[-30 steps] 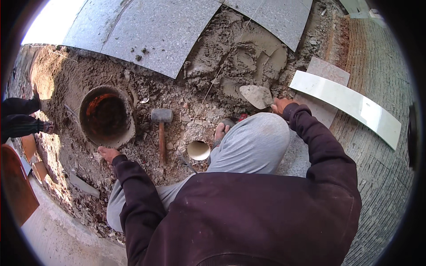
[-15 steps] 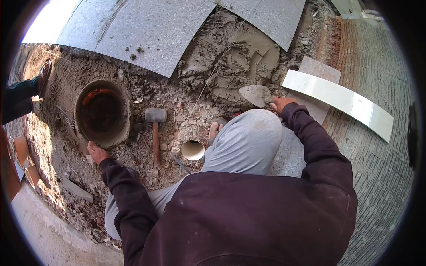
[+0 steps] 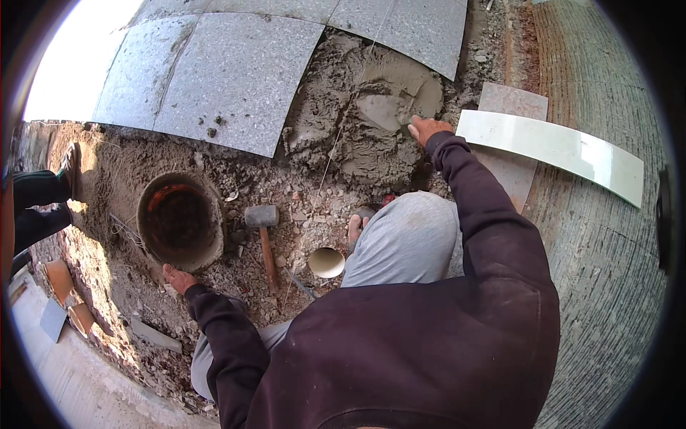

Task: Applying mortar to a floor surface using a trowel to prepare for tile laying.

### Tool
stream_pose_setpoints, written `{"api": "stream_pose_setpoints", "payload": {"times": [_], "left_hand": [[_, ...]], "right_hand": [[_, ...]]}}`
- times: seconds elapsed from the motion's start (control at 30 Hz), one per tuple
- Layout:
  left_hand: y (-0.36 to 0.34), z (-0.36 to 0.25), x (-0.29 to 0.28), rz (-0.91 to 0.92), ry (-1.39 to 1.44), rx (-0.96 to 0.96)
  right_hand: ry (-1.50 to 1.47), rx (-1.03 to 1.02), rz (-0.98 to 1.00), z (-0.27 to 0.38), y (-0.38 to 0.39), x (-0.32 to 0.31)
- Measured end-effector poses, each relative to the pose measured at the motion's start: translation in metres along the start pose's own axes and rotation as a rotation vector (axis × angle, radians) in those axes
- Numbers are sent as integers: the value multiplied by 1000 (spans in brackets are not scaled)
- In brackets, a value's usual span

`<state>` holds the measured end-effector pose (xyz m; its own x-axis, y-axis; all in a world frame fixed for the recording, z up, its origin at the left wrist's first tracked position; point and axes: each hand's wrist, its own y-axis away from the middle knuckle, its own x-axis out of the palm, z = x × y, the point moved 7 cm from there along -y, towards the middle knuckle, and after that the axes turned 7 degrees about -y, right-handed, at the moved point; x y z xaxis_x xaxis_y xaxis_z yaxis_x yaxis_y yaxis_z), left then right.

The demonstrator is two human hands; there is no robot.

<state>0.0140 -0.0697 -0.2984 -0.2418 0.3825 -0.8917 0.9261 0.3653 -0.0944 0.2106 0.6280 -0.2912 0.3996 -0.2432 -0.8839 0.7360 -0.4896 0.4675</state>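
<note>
My right hand (image 3: pixel 427 130) is closed at the handle end of a pointing trowel; the handle is mostly hidden by the fingers. The trowel's grey, mortar-smeared blade (image 3: pixel 381 111) lies flat on a bed of wet mortar (image 3: pixel 371 154). At the near rim of a round, dirty bucket (image 3: pixel 148 247) is my left hand (image 3: pixel 180 277), its fingers stretched out and holding nothing I can see. The bucket's inside is dark and reddish. Between my knee and the bucket, a rubber mallet (image 3: pixel 262 216) with a wooden handle rests on the rubble.
Grey speckled tiles (image 3: pixel 239 71) border the mortar, and a taut string (image 3: pixel 333 146) crosses it. A white pipe opening (image 3: pixel 326 263) sits by my foot. To the right, a glossy white strip (image 3: pixel 550 146) overlies a pinkish tile (image 3: pixel 511 104). Another person's legs (image 3: pixel 39 189) stand at far left.
My right hand and the trowel have moved forward and left, farther onto the mortar. The whole view has shifted; my left hand stays by the bucket.
</note>
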Motion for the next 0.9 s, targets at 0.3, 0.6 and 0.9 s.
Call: {"api": "stream_pose_setpoints", "payload": {"times": [0.3,0.6,0.9], "left_hand": [[6,-6,4,-7,209,-143],[16,-37,-16,-55,135,-122],[20,-123,-4,-90,130,234]], "right_hand": [[-937,321,433,11,19,54],[-156,6,428,-46,66,79],[-160,-832,132,251,53,-101]]}}
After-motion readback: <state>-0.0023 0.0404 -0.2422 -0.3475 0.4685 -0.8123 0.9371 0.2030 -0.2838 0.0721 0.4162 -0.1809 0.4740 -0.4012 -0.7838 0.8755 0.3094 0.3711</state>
